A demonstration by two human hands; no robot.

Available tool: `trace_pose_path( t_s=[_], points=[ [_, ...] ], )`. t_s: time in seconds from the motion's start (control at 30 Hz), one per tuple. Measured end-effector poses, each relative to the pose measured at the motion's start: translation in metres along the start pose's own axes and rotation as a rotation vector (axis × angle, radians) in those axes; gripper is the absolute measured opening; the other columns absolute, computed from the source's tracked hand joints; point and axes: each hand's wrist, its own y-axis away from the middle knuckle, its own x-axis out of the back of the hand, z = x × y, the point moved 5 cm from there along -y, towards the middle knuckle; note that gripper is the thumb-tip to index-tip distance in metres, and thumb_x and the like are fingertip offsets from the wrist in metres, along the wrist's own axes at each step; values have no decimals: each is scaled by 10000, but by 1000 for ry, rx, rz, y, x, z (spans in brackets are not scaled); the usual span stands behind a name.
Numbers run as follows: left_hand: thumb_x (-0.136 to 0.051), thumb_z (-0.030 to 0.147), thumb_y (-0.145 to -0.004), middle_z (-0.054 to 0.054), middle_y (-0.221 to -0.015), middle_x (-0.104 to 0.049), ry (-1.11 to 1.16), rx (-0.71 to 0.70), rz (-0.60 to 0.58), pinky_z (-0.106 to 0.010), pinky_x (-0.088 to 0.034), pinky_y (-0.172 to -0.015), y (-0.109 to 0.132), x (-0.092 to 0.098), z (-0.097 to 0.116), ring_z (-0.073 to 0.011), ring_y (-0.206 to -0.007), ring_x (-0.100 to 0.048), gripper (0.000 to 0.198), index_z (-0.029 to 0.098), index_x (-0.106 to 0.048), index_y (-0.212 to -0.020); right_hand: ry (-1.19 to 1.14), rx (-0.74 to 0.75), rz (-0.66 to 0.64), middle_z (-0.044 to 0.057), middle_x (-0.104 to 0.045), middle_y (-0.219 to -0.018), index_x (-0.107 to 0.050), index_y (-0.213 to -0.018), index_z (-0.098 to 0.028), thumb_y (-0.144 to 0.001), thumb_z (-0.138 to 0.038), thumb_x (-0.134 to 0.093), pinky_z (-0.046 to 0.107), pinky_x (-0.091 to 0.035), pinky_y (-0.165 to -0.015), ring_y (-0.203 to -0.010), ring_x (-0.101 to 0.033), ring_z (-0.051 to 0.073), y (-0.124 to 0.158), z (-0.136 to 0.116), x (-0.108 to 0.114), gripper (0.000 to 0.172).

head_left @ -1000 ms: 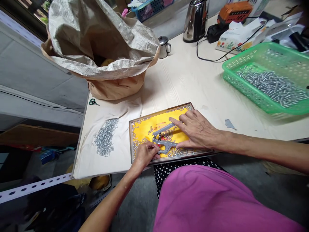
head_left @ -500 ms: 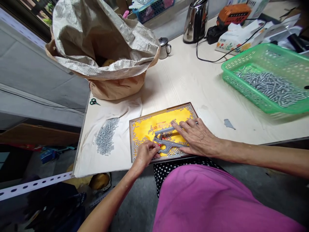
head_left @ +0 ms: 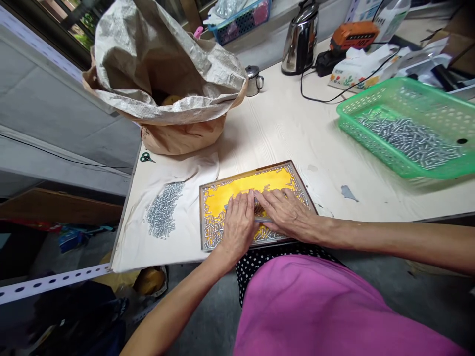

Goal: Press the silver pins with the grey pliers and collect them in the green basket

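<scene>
A yellow tray (head_left: 237,185) with a metal rim lies at the table's near edge, and several small metal pins are strewn in it. My left hand (head_left: 239,225) lies flat on the tray, fingers stretched forward. My right hand (head_left: 285,212) lies flat beside it, fingers pointing left and touching the left hand's fingertips. Both hands cover a grey plier-like hand tool (head_left: 264,218), of which only a sliver shows between them. Neither hand visibly grips anything.
A pile of metal pins (head_left: 163,215) lies on a white cloth (head_left: 174,173) left of the tray. A green basket (head_left: 408,126) of pins stands at the right. A large sack (head_left: 166,84), green scissors (head_left: 147,157), a steel cup (head_left: 254,79), a kettle (head_left: 300,37) and clutter stand behind.
My left hand has left its pinch at the tool's near end and now lies flat over the tool. My right hand has slid slightly left. The camera view has shifted a little.
</scene>
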Motion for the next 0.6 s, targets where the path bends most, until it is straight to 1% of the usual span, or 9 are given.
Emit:
trace_pose_path(
  t_s=[0.1, 0.2, 0.3, 0.37, 0.4, 0.43, 0.5, 0.53, 0.6],
  points=[
    [-616, 223, -867, -205, -1292, -592, -25, 26, -9, -516, -427, -1077, -7, -5, -8, -330, -1213, -565, 650, 95, -348, -1445, 78, -9, -33, 188, -642, -1140, -436, -1367, -35, -945, -232, -398, 418, -358, -817, -963, -533, 285, -7, 3, 1, 467],
    [-613, 206, -867, -205, -1215, -632, -12, 32, -67, -489, -478, -1010, -9, -8, -13, -313, -1129, -602, 513, 87, -466, -1344, 91, 57, -56, 122, -666, -977, -567, -1177, -105, -943, -110, -347, 392, -347, -805, -857, -535, 237, -9, 4, 0, 321],
    [-583, 246, -904, -166, -1065, -687, 17, 48, -167, -424, -535, -886, -12, -12, -14, -278, -993, -646, 349, 118, -553, -1227, 31, 154, -89, 70, -628, -827, -597, -975, -145, -921, -35, -337, 368, -328, -785, -775, -521, 203, -9, 6, -3, 287],
    [-582, 289, -917, -143, -1005, -702, 30, 60, -217, -396, -551, -828, -13, -16, -14, -263, -929, -661, 301, 137, -579, -1177, 7, 182, -117, 52, -609, -789, -586, -935, -153, -914, -16, -334, 356, -320, -768, -741, -507, 189, -9, 8, -6, 288],
    [-587, 303, -917, -138, -1002, -706, 36, 65, -223, -392, -556, -818, -13, -17, -14, -259, -919, -667, 311, 142, -577, -1183, 0, 182, -123, 51, -608, -789, -583, -932, -154, -919, -20, -333, 353, -319, -761, -740, -502, 188, -9, 10, -8, 284],
    [-595, 309, -916, -137, -1024, -707, 42, 66, -209, -394, -560, -824, -13, -17, -14, -259, -933, -671, 341, 147, -563, -1214, -12, 169, -119, 57, -611, -801, -580, -940, -153, -932, -44, -339, 352, -320, -755, -749, -500, 192, -9, 13, -9, 265],
    [-607, 307, -912, -160, -1142, -686, 46, 34, -114, -422, -554, -894, -11, -15, -11, -275, -1055, -656, 431, 143, -511, -1299, -77, 129, -87, 87, -624, -874, -576, -1005, -137, -971, -170, -384, 353, -330, -754, -804, -503, 210, -8, 19, -9, 197],
    [-606, 303, -914, -180, -1225, -655, 40, -4, -43, -444, -535, -953, -10, -12, -9, -289, -1153, -620, 460, 133, -491, -1326, -129, 110, -63, 106, -625, -923, -569, -1051, -125, -981, -259, -414, 353, -338, -757, -840, -504, 222, -8, 21, -7, 217],
    [-583, 282, -928, -200, -1370, -570, -1, -119, 116, -487, -458, -1074, -4, -5, -2, -309, -1338, -487, 415, 116, -513, -1301, -227, 85, -16, 134, -614, -1001, -547, -1132, -104, -969, -419, -455, 356, -353, -771, -895, -502, 241, -7, 27, -2, 367]
  ],
)
